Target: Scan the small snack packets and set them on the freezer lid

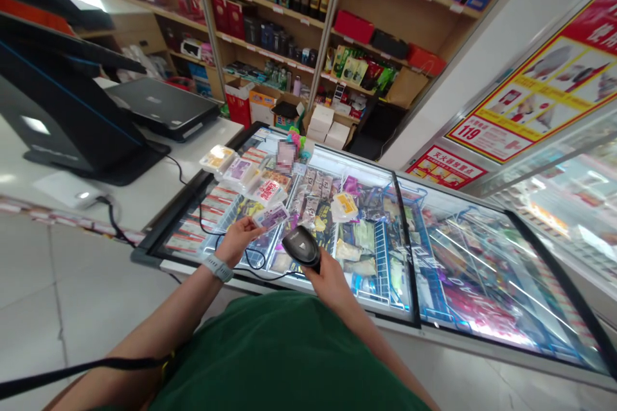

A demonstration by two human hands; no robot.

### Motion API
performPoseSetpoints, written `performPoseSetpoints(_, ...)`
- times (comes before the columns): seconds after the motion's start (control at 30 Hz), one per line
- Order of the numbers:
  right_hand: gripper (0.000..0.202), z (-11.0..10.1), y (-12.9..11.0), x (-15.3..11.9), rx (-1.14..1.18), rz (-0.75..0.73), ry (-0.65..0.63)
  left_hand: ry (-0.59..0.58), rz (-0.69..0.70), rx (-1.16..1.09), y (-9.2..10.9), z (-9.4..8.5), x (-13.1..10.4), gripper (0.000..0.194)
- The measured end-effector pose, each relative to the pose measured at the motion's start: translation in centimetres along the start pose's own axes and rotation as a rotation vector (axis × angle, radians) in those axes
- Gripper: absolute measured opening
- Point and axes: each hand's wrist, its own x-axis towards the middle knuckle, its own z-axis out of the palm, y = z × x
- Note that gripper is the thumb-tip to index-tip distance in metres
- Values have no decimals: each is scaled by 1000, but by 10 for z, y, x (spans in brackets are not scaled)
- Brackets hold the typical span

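Note:
My right hand (330,276) is wrapped round a black barcode scanner (301,246), whose head points away from me over the freezer's glass top. With its fingertips my left hand (236,239) pinches the near edge of a flat pack with a purple label (272,217), close to the scanner's head. Beyond it lie a clear pack with a red-and-white label (268,191), a second purple-labelled pack (239,170) and a yellow-labelled pack (218,158). To the right of the scanner rests an orange-labelled pack (344,205).
The chest freezer (414,257) holds several bagged foods under glass. The scanner's black cable (260,263) loops across it. At left, a white counter (159,196) bears a dark terminal (62,103) and a flat scale (164,103). Stocked shelves (270,6) stand behind.

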Motion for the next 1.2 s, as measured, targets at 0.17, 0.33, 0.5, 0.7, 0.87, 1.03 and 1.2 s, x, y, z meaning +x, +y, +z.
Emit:
performPoseSetpoints(0.17, 26, 0, -3, 2, -4, -11, -17, -29, 26, -3, -2, -1, 0, 51)
performPoseSetpoints(0.33, 28, 0, -4, 3, -18, -6, -31, -37, 27, -18, -5, -2, 2, 54)
performPoseSetpoints(0.5, 28, 2, -2, 3, -16, -21, -28, -26, 9, -32, -5, -2, 2, 57)
performPoseSetpoints(0.7, 23, 3, -1, 3, -21, -6, -29, -8, -43, -88, -6, -2, 4, 53)
performPoseSetpoints(0.87, 24, 3, 2, 2, -12, -20, -19, 42, -113, -263, -8, -8, 27, 41)
performPoseSetpoints(1.03, 28, 5, 5, -1, 12, -9, -13, 95, -140, -368, -4, -12, 69, 31)
performPoseSetpoints(1.2, 27, 4, 6, -3, 37, -16, 4, 133, -187, -369, 2, -7, 97, 29)
